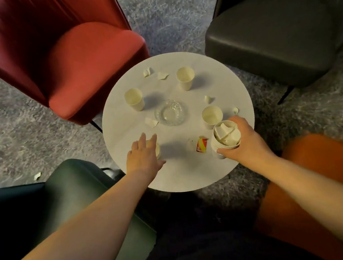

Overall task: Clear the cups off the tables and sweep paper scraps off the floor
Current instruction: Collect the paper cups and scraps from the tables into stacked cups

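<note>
the right hand (244, 141) grips a stack of cups (226, 137) at the near right of the round table (235, 85); the top cup is full of paper scraps. the left hand (144, 153) is over a cup (157, 149) at the near left edge, fingers almost straight and spread, not yet closed round it. most of this cup is hidden under the hand. three more cups stand free: one far left (134, 98), one far right (185, 77), one just beside the stack (212, 116). a glass ashtray (170, 112) is in the middle, and scraps and a small red packet (201, 144) lie on the top. one scrap (37, 175) is on the carpet at the left.

the step seems to be to take the near left cup. it is good to curl the fingers round its side, lift it straight and bring it to the stack. because the stack is full of scraps, nesting may press them out, so keep the stack upright.
</note>
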Demonstrator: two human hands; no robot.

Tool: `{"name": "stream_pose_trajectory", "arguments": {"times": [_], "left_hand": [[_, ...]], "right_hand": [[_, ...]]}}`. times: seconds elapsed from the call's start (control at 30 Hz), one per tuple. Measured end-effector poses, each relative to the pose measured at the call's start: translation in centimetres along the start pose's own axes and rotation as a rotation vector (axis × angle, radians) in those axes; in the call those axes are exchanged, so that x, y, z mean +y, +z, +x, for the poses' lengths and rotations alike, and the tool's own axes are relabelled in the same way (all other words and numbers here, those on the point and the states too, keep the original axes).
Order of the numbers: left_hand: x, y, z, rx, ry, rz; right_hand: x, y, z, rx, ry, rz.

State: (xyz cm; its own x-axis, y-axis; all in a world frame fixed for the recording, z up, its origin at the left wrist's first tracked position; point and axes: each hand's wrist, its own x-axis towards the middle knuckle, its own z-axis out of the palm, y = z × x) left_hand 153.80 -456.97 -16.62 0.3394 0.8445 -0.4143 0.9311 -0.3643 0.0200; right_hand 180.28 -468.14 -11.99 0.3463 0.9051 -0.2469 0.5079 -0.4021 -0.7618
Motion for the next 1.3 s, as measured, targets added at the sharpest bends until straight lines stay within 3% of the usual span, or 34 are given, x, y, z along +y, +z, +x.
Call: {"name": "stream_pose_trajectory", "arguments": {"times": [0.2, 0.37, 0.6, 0.7, 0.77, 0.87, 1.3], "left_hand": [[-1.0, 1.6, 2.5, -0.113, 0.045, -0.070], [-1.0, 0.7, 3.4, -0.087, 0.104, -0.154], [-0.6, -5.2, 5.6, 0.247, 0.121, -0.416], [-2.2, -8.0, 7.3, 0.509, 0.013, -0.479], [-3.5, -9.1, 8.6, 0.598, -0.076, -0.498], [-5.0, -9.2, 10.7, 0.520, -0.146, -0.547], [-5.4, -6.3, 18.4, 0.091, -0.078, -0.390]], "right_hand": [[1.6, 1.8, 2.5, 0.012, 0.045, 0.011], [1.6, 2.1, 3.5, 0.012, 0.077, 0.032], [0.9, 2.2, 4.8, 0.010, 0.105, 0.004], [0.6, 2.1, 4.8, 0.008, 0.106, 0.016], [0.3, 2.2, 4.9, 0.003, 0.117, 0.026], [0.0, 2.4, 5.2, 0.012, 0.133, 0.027], [-0.4, 3.3, 7.1, 0.086, 0.228, 0.070]]}}
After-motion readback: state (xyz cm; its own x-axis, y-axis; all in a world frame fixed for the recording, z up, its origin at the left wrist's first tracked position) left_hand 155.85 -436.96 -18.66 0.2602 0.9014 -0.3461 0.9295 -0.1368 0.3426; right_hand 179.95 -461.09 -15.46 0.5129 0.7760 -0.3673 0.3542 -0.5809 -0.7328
